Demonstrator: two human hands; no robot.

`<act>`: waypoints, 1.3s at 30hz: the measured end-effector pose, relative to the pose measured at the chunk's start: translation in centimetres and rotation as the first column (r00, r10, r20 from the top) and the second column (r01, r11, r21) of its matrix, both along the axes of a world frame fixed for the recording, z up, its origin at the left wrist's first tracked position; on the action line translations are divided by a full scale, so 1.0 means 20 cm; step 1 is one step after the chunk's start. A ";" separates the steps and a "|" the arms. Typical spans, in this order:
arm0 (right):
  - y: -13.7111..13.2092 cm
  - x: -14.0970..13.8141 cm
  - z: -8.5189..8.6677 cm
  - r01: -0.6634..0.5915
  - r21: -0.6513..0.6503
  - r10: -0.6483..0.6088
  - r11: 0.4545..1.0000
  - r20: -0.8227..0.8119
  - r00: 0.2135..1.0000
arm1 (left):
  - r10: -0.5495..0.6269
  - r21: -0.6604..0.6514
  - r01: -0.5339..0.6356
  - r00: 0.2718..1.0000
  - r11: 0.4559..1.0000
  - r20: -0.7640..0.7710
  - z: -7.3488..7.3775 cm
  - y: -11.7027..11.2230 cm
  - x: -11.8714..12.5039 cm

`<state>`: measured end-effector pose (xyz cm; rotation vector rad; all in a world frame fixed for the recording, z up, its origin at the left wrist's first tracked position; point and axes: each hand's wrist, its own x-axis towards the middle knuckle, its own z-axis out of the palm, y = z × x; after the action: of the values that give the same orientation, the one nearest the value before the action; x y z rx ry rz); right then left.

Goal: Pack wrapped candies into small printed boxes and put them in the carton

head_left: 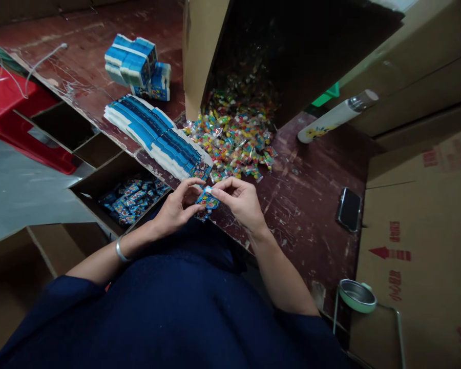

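In the head view, the left hand [181, 206] pinches a small blue box [208, 200] between thumb and fingers, while the right hand [241, 203] grips its white upper edge with thumb and forefinger. The box is at the front edge of the dark red table [292, 200], just beside the near end of a long row of blue-and-white cartons [157, 133]. Clear packets of colourful candies [234, 141] lie heaped at the mouth of a large cardboard box [200, 56]. Carton stacks [136, 59] rest past the row's far end. Below the table's left edge, a cardboard bin [96, 179] holds many blue packs [132, 200]. A white flask [328, 120] and a phone [349, 209] are to the right.
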<state>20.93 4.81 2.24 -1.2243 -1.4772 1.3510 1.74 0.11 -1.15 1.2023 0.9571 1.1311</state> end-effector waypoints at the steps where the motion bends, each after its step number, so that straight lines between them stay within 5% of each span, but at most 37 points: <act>1: 0.01 0.00 0.00 0.001 0.008 -0.001 1.000 0.002 1.000 | -0.015 0.003 0.015 1.000 1.000 0.000 0.00 0.00 -0.01; 7: -0.03 -0.04 0.03 -0.043 0.193 0.030 0.980 0.067 0.997 | -0.077 -0.035 0.078 0.997 0.996 0.027 0.01 0.01 -0.05; 10: -0.04 -0.04 0.00 -0.160 0.280 0.122 0.947 0.148 0.981 | -0.124 -0.066 0.121 0.991 0.990 -0.041 0.04 0.03 -0.17; 13: 0.00 -0.04 -0.09 -0.202 0.325 0.113 0.924 0.273 0.955 | -0.125 -0.060 0.114 0.960 0.992 -0.252 0.08 0.07 -0.39; 16: 0.08 -0.06 -0.22 -0.212 0.384 0.008 0.899 0.469 0.883 | -0.042 0.015 0.061 0.826 0.998 -0.562 0.11 0.12 -0.62; 19: 0.13 -0.08 -0.30 -0.266 0.414 -0.044 0.870 0.604 0.796 | 0.097 0.103 -0.038 0.749 0.994 -0.655 0.12 0.14 -0.71; 22: 0.14 -0.07 -0.32 -0.310 0.419 -0.012 0.853 0.610 0.792 | 0.115 0.047 -0.106 0.873 0.993 -0.474 0.12 0.14 -0.64; 26: 0.11 -0.02 -0.29 -0.296 0.478 -0.002 0.827 0.529 0.848 | -0.009 -0.158 -0.010 0.992 0.987 -0.122 0.07 0.14 -0.41; 30: 0.00 0.00 -0.23 -0.178 0.663 -0.191 0.727 0.445 0.875 | 0.002 -0.382 0.092 0.971 0.920 0.239 -0.04 0.16 -0.18; 34: -0.14 0.00 -0.19 -0.286 0.708 -0.088 0.645 0.441 0.893 | 0.070 -0.451 0.184 0.870 0.873 0.488 -0.08 0.17 -0.06; 36: -0.18 0.00 -0.16 -0.341 0.676 0.019 0.654 0.436 0.900 | 0.061 -0.440 0.213 0.845 0.872 0.532 -0.07 0.17 -0.06; 39: -0.18 0.01 -0.10 -0.306 0.539 0.085 0.785 0.395 0.915 | -0.044 -0.378 0.284 0.845 0.881 0.532 -0.03 0.16 -0.09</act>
<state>21.06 1.18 0.28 -0.9307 -2.1322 0.6929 0.01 3.23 -1.68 0.5492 0.6290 0.9486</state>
